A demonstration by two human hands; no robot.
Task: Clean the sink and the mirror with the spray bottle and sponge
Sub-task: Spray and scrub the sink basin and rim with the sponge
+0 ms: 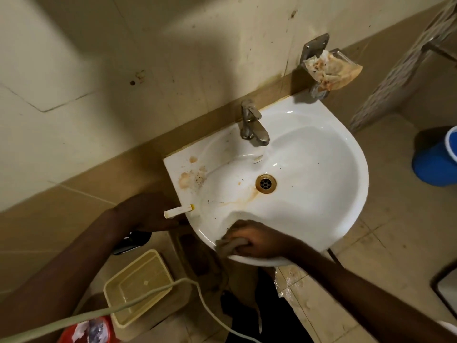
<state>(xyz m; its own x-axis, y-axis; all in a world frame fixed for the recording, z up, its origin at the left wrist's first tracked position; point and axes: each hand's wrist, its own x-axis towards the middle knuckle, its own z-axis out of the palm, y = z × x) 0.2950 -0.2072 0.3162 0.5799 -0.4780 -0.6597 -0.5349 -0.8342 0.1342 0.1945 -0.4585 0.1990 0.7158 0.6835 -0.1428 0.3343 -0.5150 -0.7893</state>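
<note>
Sink (321, 169): white, stained, centre of frame.
Right hand (254, 243): curled around a grey sponge (228, 246) on the sink's lower rim.
Left hand (146, 214): at the sink's left edge, beside a white tube (178, 211); grip unclear.
Hands: apart.

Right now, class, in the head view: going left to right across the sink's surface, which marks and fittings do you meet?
Orange-brown stains on the left ledge → tap → brass drain → clean right rim of the sink.
</note>
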